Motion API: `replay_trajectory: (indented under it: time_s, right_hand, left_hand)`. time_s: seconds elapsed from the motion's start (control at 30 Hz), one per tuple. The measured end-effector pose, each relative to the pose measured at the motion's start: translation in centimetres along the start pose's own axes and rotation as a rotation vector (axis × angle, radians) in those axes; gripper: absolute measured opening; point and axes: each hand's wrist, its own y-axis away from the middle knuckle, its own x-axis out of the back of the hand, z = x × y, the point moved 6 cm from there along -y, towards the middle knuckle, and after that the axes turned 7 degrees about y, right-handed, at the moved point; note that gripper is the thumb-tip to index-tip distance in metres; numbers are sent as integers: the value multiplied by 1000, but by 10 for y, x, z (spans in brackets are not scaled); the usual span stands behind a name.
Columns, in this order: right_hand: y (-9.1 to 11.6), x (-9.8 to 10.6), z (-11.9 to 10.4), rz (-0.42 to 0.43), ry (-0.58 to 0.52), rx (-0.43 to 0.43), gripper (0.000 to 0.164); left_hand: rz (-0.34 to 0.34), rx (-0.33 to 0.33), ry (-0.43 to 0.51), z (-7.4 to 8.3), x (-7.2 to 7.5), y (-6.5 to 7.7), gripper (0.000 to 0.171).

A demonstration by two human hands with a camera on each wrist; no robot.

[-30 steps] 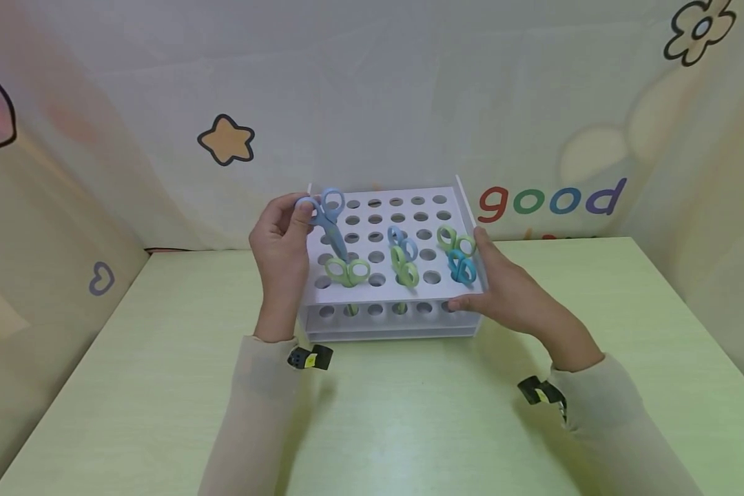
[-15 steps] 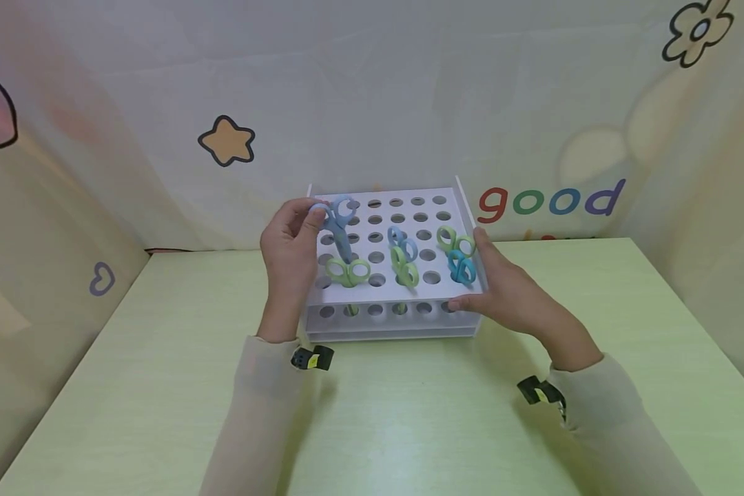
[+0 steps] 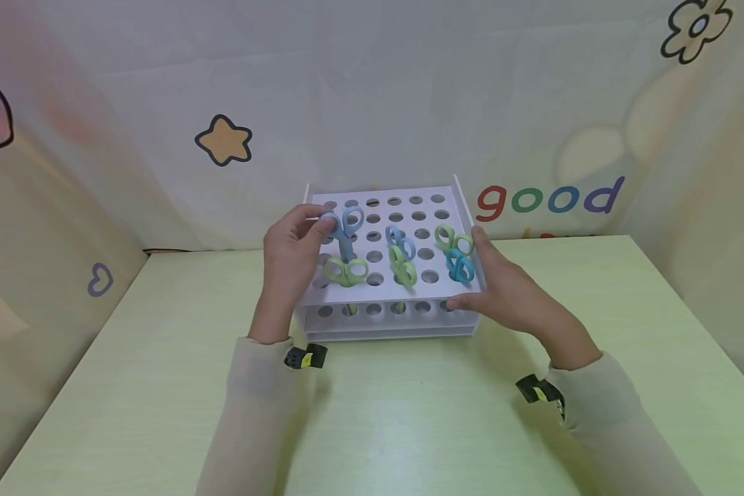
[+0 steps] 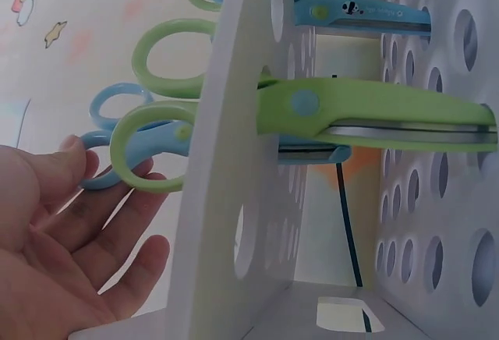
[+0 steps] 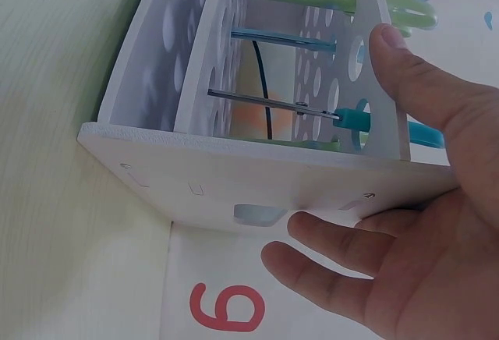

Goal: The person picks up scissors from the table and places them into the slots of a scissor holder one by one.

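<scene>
In the head view my left hand [image 3: 290, 258] pinches a handle loop of light blue scissors [image 3: 345, 244], blades pointing down. The left wrist view shows their blades [image 4: 312, 153] passing through the upper board of a white perforated rack [image 3: 359, 296]. Just in front of them, green scissors [image 3: 347, 279] stand in a hole. My right hand [image 3: 514, 293] grips the rack's right side, thumb at the front edge and fingers along the side wall [image 5: 195, 172]. Near that hand, teal scissors [image 3: 460, 267] and green scissors [image 3: 444, 238] are in their holes.
Mid-rack stand another light blue pair of scissors [image 3: 407, 249] and another green pair [image 3: 404, 272]. The rack has two levels of round holes and rests on a pale green table [image 3: 397, 420]. A printed curtain [image 3: 378, 96] hangs close behind it.
My left hand has moved right and lowered the light blue scissors; their blades have gone down into a hole behind the front green pair. The right hand stays on the rack.
</scene>
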Motion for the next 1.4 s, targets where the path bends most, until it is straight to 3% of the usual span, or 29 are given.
replay_trajectory:
  time_s: [0.37, 0.73, 1.4]
  right_hand:
    - [0, 0, 1, -6, 6, -2, 133]
    - [0, -1, 0, -12, 5, -17, 133]
    - [-1, 0, 0, -7, -9, -3, 132]
  left_hand:
    - [-44, 73, -47, -4, 1, 0, 14]
    - [-80, 93, -119, -7, 2, -2, 20]
    - [-113, 81, -215, -12, 1, -5, 15]
